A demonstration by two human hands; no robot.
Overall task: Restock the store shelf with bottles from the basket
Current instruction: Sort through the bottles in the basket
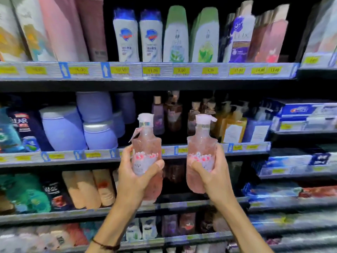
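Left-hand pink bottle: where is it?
Head view, centre-left: left hand grips the pink bottle before the price-tag rail, beside a twin bottle in the right hand.

A shop: stocked shelves [145, 83] of toiletry bottles [125, 39] with price tags [151, 70].

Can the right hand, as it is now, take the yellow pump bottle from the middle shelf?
Probably not yet: the right hand grips a pink pump bottle, so its fingers are full. The yellow pump bottle itself stands unblocked at the shelf front, just up and right of that hand.
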